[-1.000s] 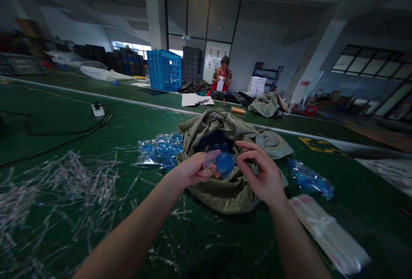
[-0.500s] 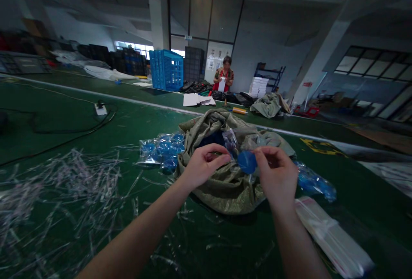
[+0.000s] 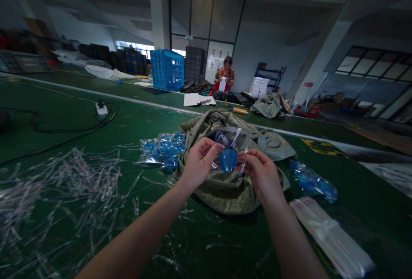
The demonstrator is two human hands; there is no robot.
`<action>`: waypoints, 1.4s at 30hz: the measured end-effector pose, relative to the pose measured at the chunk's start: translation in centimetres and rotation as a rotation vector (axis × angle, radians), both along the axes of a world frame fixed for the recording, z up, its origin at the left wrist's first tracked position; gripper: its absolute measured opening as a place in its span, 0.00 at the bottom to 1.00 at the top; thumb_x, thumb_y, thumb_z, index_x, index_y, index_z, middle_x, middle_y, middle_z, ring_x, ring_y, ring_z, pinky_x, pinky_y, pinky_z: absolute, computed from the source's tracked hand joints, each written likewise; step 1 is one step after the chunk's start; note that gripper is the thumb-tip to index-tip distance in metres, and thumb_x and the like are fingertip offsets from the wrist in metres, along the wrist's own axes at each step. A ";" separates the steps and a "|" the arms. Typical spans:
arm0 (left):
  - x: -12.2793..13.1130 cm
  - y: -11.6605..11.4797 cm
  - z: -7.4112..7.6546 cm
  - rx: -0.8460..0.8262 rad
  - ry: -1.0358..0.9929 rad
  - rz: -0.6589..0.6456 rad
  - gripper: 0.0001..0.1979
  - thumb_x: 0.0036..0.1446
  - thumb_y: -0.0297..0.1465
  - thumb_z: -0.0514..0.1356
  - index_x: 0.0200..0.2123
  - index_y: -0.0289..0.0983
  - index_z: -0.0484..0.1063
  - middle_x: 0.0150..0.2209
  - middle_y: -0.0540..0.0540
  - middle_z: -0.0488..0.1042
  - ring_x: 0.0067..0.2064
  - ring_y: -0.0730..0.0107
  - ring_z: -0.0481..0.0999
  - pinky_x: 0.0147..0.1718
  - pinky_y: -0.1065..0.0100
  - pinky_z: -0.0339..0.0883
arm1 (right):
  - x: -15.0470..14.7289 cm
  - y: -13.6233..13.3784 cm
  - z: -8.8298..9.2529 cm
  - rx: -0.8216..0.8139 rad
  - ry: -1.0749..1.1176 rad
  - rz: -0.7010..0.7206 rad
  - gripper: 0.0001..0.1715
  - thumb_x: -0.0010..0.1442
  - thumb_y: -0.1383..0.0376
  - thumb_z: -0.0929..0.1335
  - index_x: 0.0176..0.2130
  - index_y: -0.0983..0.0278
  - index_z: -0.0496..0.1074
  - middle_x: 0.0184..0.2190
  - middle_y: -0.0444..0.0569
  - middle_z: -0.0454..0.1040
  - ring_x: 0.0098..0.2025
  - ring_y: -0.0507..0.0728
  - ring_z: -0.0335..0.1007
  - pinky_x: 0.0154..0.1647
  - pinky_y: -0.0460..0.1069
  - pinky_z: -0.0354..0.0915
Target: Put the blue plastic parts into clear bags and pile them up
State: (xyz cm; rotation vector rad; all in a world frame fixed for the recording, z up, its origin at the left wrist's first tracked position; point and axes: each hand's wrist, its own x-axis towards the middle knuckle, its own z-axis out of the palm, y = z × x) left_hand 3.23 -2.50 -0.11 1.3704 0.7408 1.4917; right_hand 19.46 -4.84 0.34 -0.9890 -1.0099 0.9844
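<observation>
Over green tabletop [image 3: 72, 120], left fingers [image 3: 210, 151] and right fingers [image 3: 255, 159] pinch clear film [image 3: 230, 135], blue disc [image 3: 228, 160] between.

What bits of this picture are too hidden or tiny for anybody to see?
All in the head view:
- Most of the inside of the sack: behind the left hand and clear bag.
- Posters: too small to read.
- Dark thing: cut off by the left edge.
- White thing the far person holds: too small.

At centre, the left hand [image 3: 198, 164] and right hand [image 3: 263, 174] partly hide the sack [image 3: 240, 199]. Lower left, clear strips [image 3: 74, 174] run off the edge. Upper-centre poster print [image 3: 219, 60] is unreadably small.
</observation>
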 end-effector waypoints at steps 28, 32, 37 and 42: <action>0.3 0.6 -0.4 -0.145 -0.088 -0.089 0.11 0.53 0.37 0.60 0.28 0.35 0.67 0.34 0.43 0.79 0.35 0.63 0.80 0.22 0.74 0.65 | -1.0 1.2 -1.4 0.055 0.120 -0.077 0.12 0.49 0.58 0.72 0.32 0.63 0.72 0.28 0.45 0.74 0.31 0.53 0.71 0.34 0.49 0.70; 0.2 0.6 -0.3 -0.145 -0.081 -0.104 0.10 0.52 0.36 0.60 0.27 0.35 0.67 0.34 0.43 0.80 0.34 0.63 0.80 0.23 0.74 0.66 | -1.0 1.3 -1.6 0.082 0.080 -0.108 0.14 0.47 0.56 0.73 0.31 0.63 0.73 0.26 0.44 0.73 0.29 0.53 0.69 0.33 0.49 0.70; 0.2 1.0 -0.6 -0.225 -0.117 -0.120 0.08 0.51 0.34 0.60 0.27 0.35 0.67 0.32 0.44 0.80 0.35 0.63 0.80 0.24 0.74 0.66 | -1.0 1.5 -1.7 0.110 0.180 -0.140 0.12 0.47 0.59 0.74 0.28 0.63 0.72 0.24 0.42 0.72 0.28 0.51 0.68 0.32 0.47 0.68; 0.2 1.6 -1.2 -0.318 -0.138 -0.150 0.08 0.49 0.34 0.60 0.27 0.36 0.66 0.32 0.45 0.80 0.34 0.64 0.80 0.25 0.71 0.69 | -0.8 1.8 -2.2 0.094 0.142 -0.120 0.13 0.47 0.59 0.74 0.32 0.63 0.74 0.24 0.42 0.72 0.26 0.51 0.68 0.31 0.47 0.68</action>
